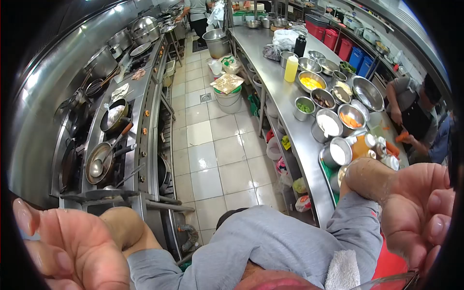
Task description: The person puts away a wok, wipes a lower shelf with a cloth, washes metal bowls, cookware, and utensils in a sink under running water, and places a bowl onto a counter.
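My left hand is raised close to the camera at the lower left, palm showing and fingers loosely bent and apart. Nothing shows in it, and its outer edge is cut off by the dark rim of the view. At the right edge my right hand is raised the same way, its fingers curled loosely with no object visible in them. Below the left hand's side lies the stove with a pan and a ladle in it. Nearest the right forearm stand metal containers on the steel counter.
Bowls of cut food, among them a yellow one, and a yellow squeeze bottle crowd the counter. A bucket stands on the tiled floor. Co-workers are at the far end and at right, where a person's hand holds something orange.
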Available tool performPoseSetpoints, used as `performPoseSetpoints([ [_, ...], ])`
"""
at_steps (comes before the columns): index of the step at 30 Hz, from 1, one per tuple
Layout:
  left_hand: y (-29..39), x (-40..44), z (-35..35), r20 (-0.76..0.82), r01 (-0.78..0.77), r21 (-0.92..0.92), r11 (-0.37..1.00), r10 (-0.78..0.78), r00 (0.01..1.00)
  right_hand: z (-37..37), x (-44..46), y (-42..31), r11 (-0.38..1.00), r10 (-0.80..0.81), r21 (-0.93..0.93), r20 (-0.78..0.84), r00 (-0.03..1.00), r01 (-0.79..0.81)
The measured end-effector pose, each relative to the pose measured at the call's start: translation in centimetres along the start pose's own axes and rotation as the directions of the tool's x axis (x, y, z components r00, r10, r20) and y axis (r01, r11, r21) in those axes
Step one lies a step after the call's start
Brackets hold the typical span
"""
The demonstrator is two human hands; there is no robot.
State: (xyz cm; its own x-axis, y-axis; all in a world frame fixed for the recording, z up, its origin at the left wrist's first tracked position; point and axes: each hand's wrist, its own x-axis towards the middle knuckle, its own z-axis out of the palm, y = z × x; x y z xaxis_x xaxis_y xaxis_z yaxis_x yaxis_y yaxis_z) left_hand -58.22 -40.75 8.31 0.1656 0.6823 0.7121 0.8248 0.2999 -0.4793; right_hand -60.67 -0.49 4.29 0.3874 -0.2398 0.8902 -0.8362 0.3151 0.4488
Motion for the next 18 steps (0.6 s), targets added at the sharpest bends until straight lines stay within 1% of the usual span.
performPoseSetpoints([
  [2,-2.6,-0.7,2.0,0.007,-0.004,0.042,0.999,0.004,1.000,1.8,-1.2,2.5,1.000,0.010,0.026,0.001,1.000,-0.010],
  [6,-8.3,-3.3,5.2,-0.047,0.051,-0.088,0.995,-0.055,0.997,5.7,-3.6,7.0,0.998,0.040,0.057,0.006,0.999,-0.040],
  [7,-10.1,-4.0,5.6,0.000,0.041,-0.123,0.992,-0.041,0.999,6.8,-4.3,8.0,0.997,0.046,0.055,0.013,0.999,-0.047],
  [9,-12.8,-5.5,7.2,0.044,0.032,-0.179,0.983,-0.024,0.999,9.1,-5.6,10.0,0.996,0.072,0.052,0.024,0.997,-0.073],
  [10,-13.0,-6.0,8.2,0.024,0.181,-0.063,0.981,-0.180,0.983,10.5,-6.4,10.9,0.995,0.088,0.053,0.027,0.996,-0.089],
  [13,-18.4,-8.8,11.1,-0.115,0.336,0.002,0.942,-0.333,0.936,15.5,-8.3,14.5,0.994,0.108,0.025,0.015,0.994,-0.108],
  [14,-22.0,-9.6,12.1,-0.097,0.192,-0.211,0.958,-0.216,0.972,17.3,-9.1,15.8,0.993,0.117,0.008,0.004,0.993,-0.117],
  [17,-29.4,-12.5,13.9,-0.074,0.060,-0.456,0.888,-0.105,0.992,23.0,-11.4,19.7,0.988,0.150,-0.043,-0.036,0.988,-0.151],
  [18,-31.3,-13.7,15.6,-0.204,0.037,-0.378,0.925,-0.122,0.971,24.5,-12.2,21.3,0.983,0.176,-0.048,-0.052,0.983,-0.178],
])
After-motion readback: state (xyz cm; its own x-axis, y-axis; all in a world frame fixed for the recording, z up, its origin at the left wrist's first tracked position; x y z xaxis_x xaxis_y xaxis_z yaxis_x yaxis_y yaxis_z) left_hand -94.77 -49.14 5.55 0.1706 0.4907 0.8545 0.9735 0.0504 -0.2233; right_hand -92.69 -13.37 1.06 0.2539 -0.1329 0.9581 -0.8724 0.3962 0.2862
